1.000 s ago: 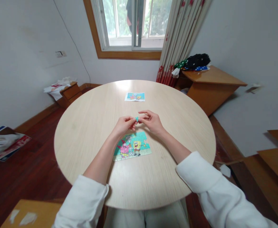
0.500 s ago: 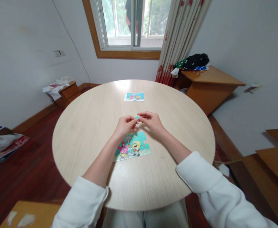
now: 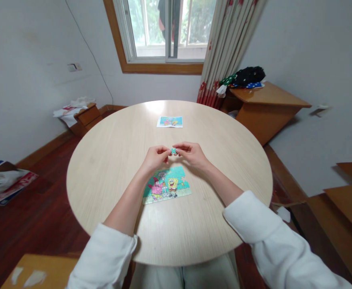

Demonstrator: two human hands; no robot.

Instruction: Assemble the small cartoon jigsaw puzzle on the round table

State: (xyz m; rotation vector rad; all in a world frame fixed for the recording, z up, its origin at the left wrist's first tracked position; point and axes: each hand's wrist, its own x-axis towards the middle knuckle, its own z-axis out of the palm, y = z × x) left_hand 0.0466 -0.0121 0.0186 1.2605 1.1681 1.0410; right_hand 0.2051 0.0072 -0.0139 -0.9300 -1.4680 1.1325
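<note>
Between my two hands is a small teal jigsaw puzzle piece (image 3: 173, 151), raised beyond the puzzle. My left hand (image 3: 158, 155) pinches its left side, and my right hand (image 3: 190, 153) pinches its right side. Nearer to me on the table lies a cartoon jigsaw puzzle (image 3: 169, 185) with a pink figure and a yellow square figure on a teal ground. A gap shows at its right edge. My left wrist and forearm hide part of the puzzle's left side. Farther back lies a creased picture sheet (image 3: 170, 122) with a similar scene.
The round pale wooden table (image 3: 103, 160) fills the middle of the view. A brown cabinet (image 3: 266, 104) with a pile of cloth (image 3: 248, 77) stands at the back right. A window and curtain (image 3: 224, 48) are behind. A cardboard box (image 3: 40, 271) sits at the lower left.
My left hand has shifted slightly left, and more of the puzzle piece shows between my fingers. A little more of the puzzle's left side is visible.
</note>
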